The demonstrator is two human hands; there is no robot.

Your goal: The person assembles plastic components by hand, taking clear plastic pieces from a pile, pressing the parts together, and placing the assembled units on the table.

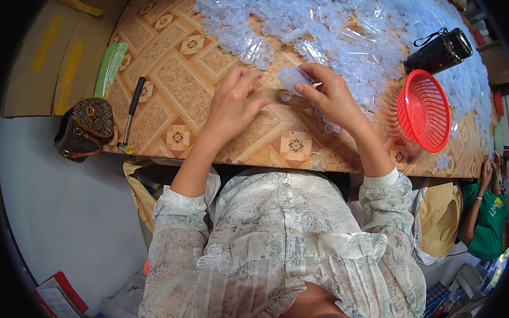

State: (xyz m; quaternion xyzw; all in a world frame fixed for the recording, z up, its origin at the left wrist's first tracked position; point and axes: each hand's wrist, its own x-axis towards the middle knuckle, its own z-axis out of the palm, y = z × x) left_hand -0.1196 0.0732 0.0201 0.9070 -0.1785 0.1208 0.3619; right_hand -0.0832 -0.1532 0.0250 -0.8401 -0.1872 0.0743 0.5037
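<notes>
My right hand [331, 94] pinches a translucent bluish-white plastic piece [294, 77] between thumb and fingers, above the patterned tabletop. Its exact kind is hard to make out. My left hand [238, 97] is a short way to the left, slightly blurred, with thumb and fingers apart and nothing visible in them. A small round clear plastic piece [286, 96] lies between the two hands. Several more clear round-ended pieces [333, 127] lie beneath my right wrist. Just beyond my hands spreads a large heap of similar clear plastic pieces [321, 21].
To the right stand a red plastic basket [422, 143] and a black bottle [442, 52] with a strap. A black-handled hammer [134, 107] lies left, near a brown patterned bag [90, 122] and a cardboard box [34, 56]. A person in green [487, 223] works at far right.
</notes>
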